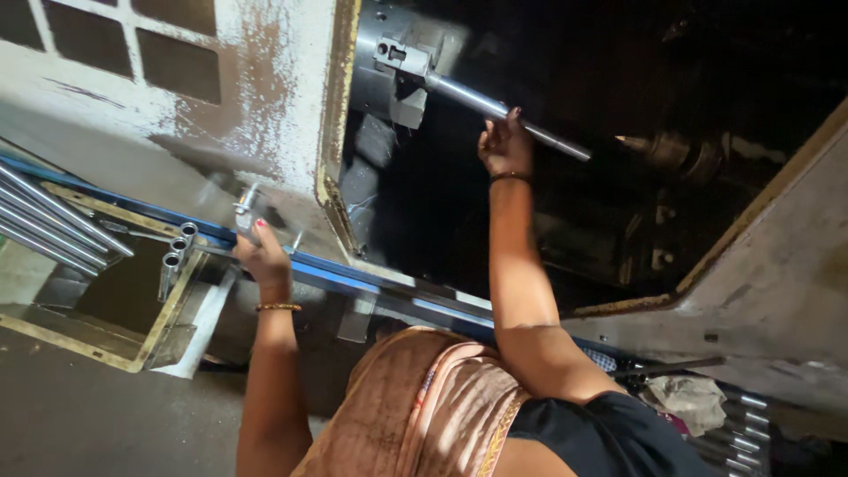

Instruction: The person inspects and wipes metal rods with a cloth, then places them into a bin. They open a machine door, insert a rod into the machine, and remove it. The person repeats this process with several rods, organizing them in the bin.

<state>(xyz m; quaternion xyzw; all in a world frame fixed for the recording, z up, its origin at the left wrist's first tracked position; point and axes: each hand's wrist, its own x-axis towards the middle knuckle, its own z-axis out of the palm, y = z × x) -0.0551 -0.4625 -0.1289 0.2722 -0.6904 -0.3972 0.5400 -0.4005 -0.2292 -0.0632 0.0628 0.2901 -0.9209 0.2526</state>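
Right hand (505, 146) clasps the steel rod (508, 112) clamped in the lathe chuck (397, 66), steadying its free end. Left hand (259, 252), left of and below the chuck, grips the blue rail (371, 281) for bracing, beside short tubes (175, 252).

At upper centre of the frame the right hand (505, 143) grips a long steel rod (503, 110) clamped in the lathe chuck (397, 66). Lower left, the left hand (262, 254) rests on a blue rail (353, 276), near short metal tubes (175, 252).
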